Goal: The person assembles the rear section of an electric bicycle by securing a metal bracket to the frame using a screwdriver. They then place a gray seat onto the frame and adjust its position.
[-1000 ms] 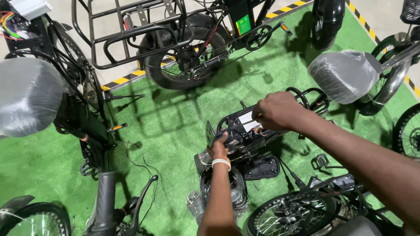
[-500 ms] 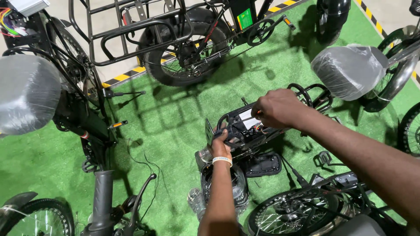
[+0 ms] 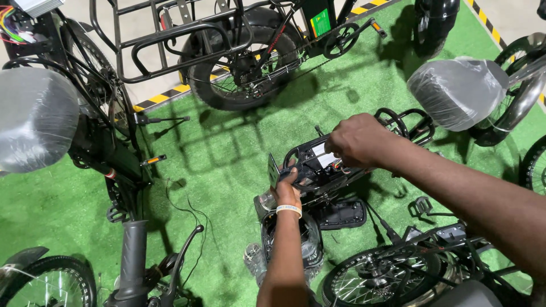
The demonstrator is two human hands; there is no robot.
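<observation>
The green mat is the biggest thing under you, and every place below is told from the black rack in its middle.

Up and to the left of the rack stands a bike with a cargo frame and a fat tyre. Far to the left of the rack is a seat wrapped in plastic film, and up to the right of the rack a second wrapped seat. Below and right of the rack a spoked wheel lies low; straight below it sits a dark lamp housing.

The rack itself lies tilted, its long axis running from lower left to upper right, with a white label and some thin wires on top.

Your right hand covers the rack's upper right part, knuckles up, fingers curled down onto the wires beside the label. Whether those fingers pinch a wire or only press on it you cannot tell, since the back of the hand hides them.

Your left hand, with a pale wristband, comes up from below and is closed round the rack's lower left end, thumb and fingers wrapped on the bar.

So the wires lie just under your right hand, up the rack's axis from your left. The right hand is the nearer one to them; the left steadies the far end.
</observation>
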